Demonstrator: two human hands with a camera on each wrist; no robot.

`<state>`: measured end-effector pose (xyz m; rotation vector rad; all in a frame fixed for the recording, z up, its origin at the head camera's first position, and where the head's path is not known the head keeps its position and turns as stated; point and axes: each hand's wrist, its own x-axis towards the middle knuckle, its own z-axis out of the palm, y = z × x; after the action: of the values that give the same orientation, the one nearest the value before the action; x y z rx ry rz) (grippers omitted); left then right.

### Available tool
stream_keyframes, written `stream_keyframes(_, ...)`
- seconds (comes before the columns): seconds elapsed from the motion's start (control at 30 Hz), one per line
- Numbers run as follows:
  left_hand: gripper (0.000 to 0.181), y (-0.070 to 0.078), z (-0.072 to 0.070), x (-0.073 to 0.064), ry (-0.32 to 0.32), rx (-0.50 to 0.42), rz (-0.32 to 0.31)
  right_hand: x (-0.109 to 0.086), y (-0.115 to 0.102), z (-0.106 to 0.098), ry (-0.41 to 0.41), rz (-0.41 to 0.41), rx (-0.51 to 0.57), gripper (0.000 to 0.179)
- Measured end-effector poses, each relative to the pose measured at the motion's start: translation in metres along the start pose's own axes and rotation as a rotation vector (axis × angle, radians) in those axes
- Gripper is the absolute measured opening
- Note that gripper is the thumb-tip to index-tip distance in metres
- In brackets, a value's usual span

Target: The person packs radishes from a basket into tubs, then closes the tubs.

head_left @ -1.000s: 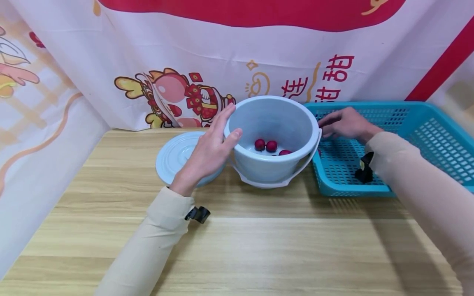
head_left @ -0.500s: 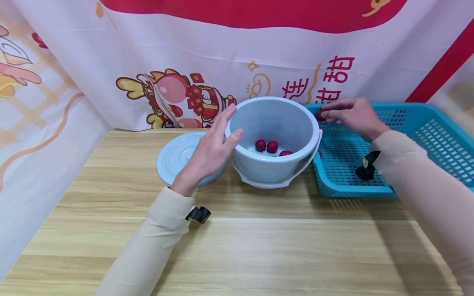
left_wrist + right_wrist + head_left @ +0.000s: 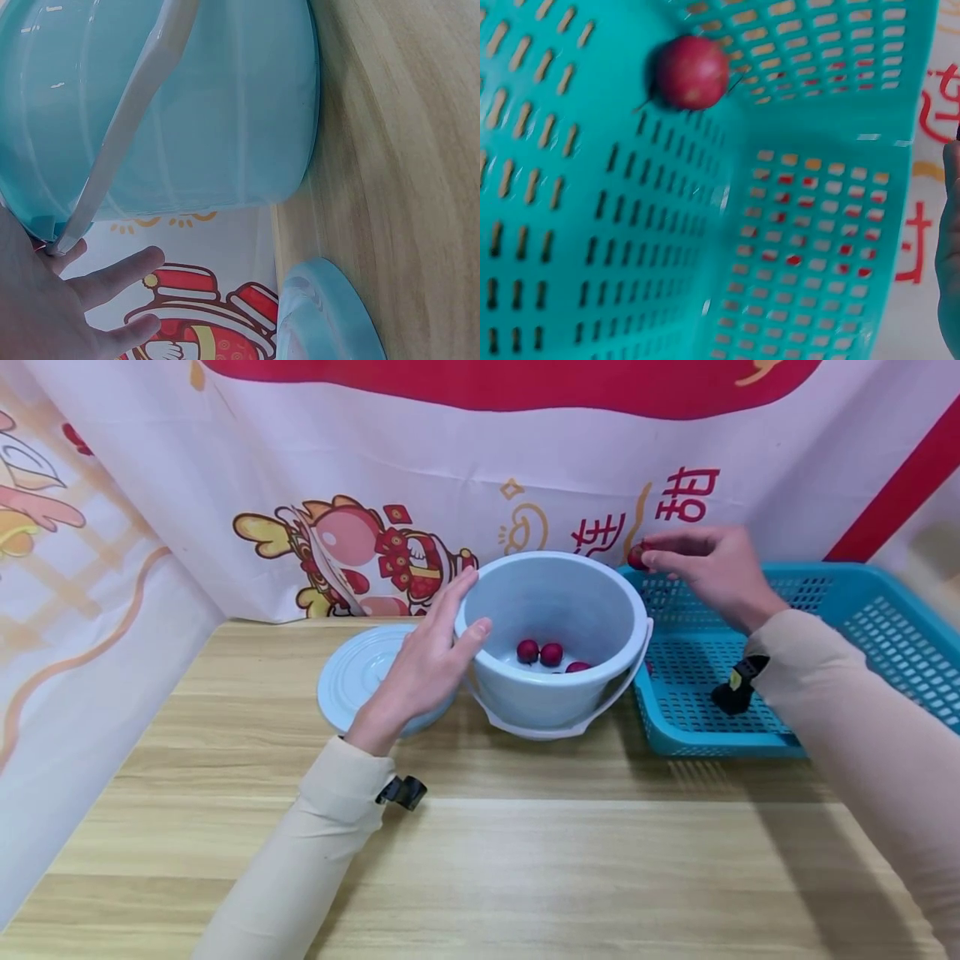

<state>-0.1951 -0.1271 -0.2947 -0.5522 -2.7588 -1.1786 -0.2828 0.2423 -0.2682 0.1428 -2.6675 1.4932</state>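
Note:
My right hand (image 3: 717, 570) pinches a small round red radish (image 3: 637, 557) between thumb and fingertips, above the back left rim of the blue plastic basket (image 3: 720, 745). Another red radish (image 3: 692, 73) with thin root strands lies in the basket's corner in the right wrist view. My left hand (image 3: 423, 668) rests at the left rim of a light blue bucket (image 3: 551, 702), thumb at the rim and the other fingers stretched out. Several red radishes (image 3: 551, 654) lie on the bucket's bottom, some partly hidden by its front wall. The bucket's handle (image 3: 124, 124) hangs down its side.
A round light blue lid (image 3: 356, 677) lies on the wooden table (image 3: 525, 877) left of the bucket, partly under my left forearm and hand in view. The basket stands close to the bucket's right side. A printed cloth (image 3: 420, 452) hangs behind everything.
My right hand has risen from inside the basket to above its back rim, with the radish now in its fingers. The left hand and the bucket have stayed in place.

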Motion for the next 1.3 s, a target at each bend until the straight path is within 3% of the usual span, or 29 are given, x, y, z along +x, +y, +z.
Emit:
stream_keyframes(0.33,0.07,0.0,0.0,0.001,-0.005,-0.007,0.003,-0.01,-0.036,0.012,0.002,-0.105,-0.032,0.053)
stream_keyframes(0.67,0.071,0.0,-0.001,0.002,-0.005,-0.02,0.002,-0.017,-0.058,0.031,-0.054,-0.236,-0.078,0.046)
stream_keyframes(1.3,0.072,-0.001,-0.001,0.001,-0.01,-0.015,0.008,-0.026,-0.067,0.059,-0.185,-0.411,-0.26,0.04)
